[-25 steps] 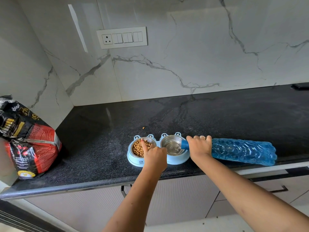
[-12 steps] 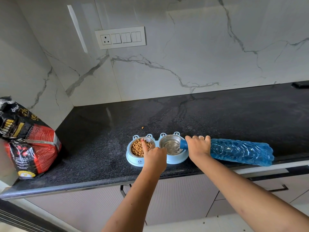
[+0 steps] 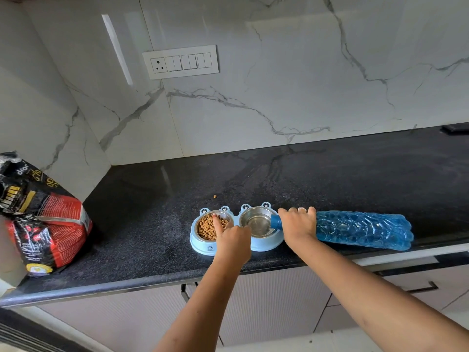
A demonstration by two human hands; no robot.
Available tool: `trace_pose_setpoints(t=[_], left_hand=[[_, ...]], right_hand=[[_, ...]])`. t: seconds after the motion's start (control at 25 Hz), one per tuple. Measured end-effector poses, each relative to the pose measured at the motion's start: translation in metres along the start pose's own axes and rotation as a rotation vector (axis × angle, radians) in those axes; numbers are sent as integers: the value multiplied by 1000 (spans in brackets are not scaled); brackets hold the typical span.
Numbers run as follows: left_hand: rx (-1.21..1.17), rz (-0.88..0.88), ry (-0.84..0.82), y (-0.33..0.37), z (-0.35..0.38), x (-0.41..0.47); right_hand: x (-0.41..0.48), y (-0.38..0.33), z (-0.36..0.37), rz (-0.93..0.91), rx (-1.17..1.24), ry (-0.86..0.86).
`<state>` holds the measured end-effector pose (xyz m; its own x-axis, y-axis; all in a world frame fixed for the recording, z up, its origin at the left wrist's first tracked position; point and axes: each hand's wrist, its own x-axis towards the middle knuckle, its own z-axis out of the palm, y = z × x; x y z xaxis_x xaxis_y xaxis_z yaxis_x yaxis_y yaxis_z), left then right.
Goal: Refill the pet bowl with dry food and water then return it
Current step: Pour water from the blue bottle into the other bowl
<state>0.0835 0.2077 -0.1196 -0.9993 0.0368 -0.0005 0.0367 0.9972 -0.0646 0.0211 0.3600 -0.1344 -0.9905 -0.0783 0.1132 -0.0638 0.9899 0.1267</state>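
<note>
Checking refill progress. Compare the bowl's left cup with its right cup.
The left cup holds brown kibble; the right cup shows bare steel, no kibble. The left hand lays its forefinger over the left cup; the right hand holds the blue bottle with its mouth over the right cup. Both are round steel cups in one blue base.

Black counter [image 3: 330, 179] w/ twin pet bowl [image 3: 203, 246] nr front edge, food bag [image 3: 50, 219] at left, stray kibble [image 3: 215, 196].
</note>
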Motion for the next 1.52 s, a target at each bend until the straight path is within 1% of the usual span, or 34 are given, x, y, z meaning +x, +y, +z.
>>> trace_pose_setpoints(t=[0.44, 0.84, 1.28, 1.4, 1.52], left_hand=[[-29, 15, -3, -2, -2, -6], [71, 31, -29, 10, -10, -2], [64, 21, -42, 12, -8, 1], [69, 20, -62, 11, -8, 1], [58, 3, -61, 10, -10, 3]], right_hand=[[-1, -2, -2, 12, -13, -2], [0, -4, -2, 19, -26, -5], [1, -1, -1, 26, -8, -21], [3, -3, -4, 5, 1, -34], [5, -14, -11, -27, 54, -1]])
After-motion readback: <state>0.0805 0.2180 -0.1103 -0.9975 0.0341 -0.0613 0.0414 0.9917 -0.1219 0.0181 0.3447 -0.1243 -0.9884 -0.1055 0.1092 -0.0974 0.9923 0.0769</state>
